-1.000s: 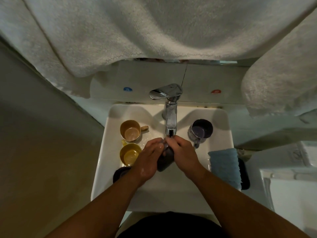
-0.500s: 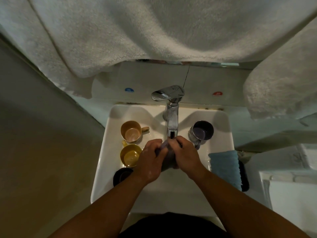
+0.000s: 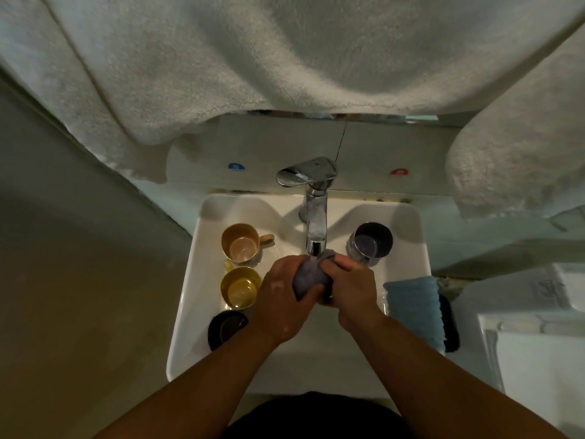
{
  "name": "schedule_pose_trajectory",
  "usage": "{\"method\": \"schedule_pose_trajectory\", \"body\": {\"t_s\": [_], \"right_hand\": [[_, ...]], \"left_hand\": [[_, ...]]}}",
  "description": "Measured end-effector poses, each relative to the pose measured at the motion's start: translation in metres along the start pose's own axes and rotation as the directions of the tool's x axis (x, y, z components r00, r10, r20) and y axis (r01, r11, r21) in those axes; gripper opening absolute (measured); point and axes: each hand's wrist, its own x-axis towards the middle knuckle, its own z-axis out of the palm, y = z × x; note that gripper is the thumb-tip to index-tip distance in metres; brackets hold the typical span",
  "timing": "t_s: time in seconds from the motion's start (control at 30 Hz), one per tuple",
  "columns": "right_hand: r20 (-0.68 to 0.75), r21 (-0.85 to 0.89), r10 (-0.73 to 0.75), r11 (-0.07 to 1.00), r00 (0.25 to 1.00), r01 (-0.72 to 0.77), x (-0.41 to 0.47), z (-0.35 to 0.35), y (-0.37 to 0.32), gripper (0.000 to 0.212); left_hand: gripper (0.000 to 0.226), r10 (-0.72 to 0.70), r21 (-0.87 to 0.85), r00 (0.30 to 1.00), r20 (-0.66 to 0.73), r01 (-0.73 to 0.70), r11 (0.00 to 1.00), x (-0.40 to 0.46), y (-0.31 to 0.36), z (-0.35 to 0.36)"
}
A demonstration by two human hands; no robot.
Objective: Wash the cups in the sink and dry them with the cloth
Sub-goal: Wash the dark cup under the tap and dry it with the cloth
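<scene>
Both hands, left hand (image 3: pixel 286 299) and right hand (image 3: pixel 351 289), are gripping a grey rounded cup (image 3: pixel 308 277) under the chrome tap (image 3: pixel 315 223). Rinsing well probably means turning it slowly.

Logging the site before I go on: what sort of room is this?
Most likely a bathroom: a small white washbasin with a chrome mixer tap, and pale towels hanging just above it.

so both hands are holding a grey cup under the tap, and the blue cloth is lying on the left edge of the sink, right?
Not quite: the head view shows the blue cloth on the right edge of the sink, not the left. Both the left hand and right hand do hold the grey cup under the tap.
</scene>
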Motion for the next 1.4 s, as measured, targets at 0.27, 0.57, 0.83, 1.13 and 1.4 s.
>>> {"method": "schedule_pose_trajectory", "body": {"t_s": [0.27, 0.57, 0.83, 1.13, 1.4], "right_hand": [[0.159, 0.010, 0.197, 0.980, 0.967, -0.201, -0.006, -0.006, -0.009, 0.021], [0.269, -0.395, -0.083, 0.899, 0.960, 0.188, 0.005, -0.035, -0.001, 0.050], [0.207, -0.044, 0.268, 0.963, 0.941, -0.265, 0.003, -0.022, -0.008, 0.031], [0.223, -0.129, 0.174, 0.980, 0.959, -0.148, 0.006, -0.020, -0.013, 0.030], [0.345, -0.187, -0.033, 0.977, 0.938, 0.104, 0.001, -0.020, -0.009, 0.032]], "left_hand": [[0.059, -0.027, -0.148, 0.998, 0.063, 0.036, 0.988, 0.011, 0.003, -0.017], [0.026, -0.350, -0.210, 0.923, 0.161, 0.378, 0.901, 0.014, 0.028, -0.004], [0.047, -0.295, -0.411, 0.936, 0.190, 0.349, 0.842, 0.017, 0.022, -0.004], [0.069, -0.122, -0.266, 0.989, 0.090, 0.141, 0.954, 0.008, 0.013, -0.013], [0.063, -0.171, -0.444, 0.969, 0.181, 0.235, 0.865, 0.003, 0.008, -0.024]]}}
